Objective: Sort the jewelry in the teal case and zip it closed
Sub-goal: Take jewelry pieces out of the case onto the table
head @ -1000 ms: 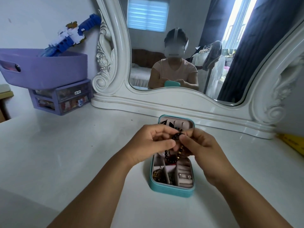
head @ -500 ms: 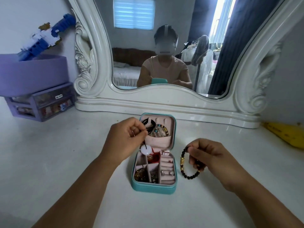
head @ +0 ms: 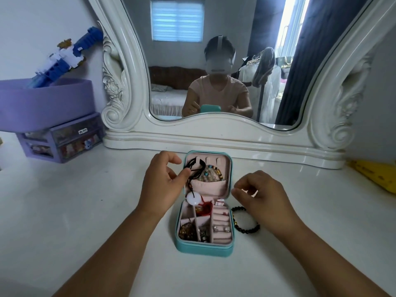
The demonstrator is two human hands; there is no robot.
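The teal case lies open on the white table, its pink lid upright at the back. My left hand pinches the black cord of a necklace at the lid's left edge; its white round pendant hangs over the hinge. A beaded bracelet sits in the lid pocket. The tray holds a red piece, a gold tangle and earrings. A black bead bracelet lies on the table right of the case. My right hand hovers above it, fingers loosely curled, holding nothing.
A white ornate mirror stands right behind the case. A purple bin on small purple drawers sits at the back left, with a blue and white toy in it. A yellow object lies at the far right.
My right hand has set the black bead bracelet down on the table beside the case and let go. My left hand keeps pinching the necklace cord at the lid.
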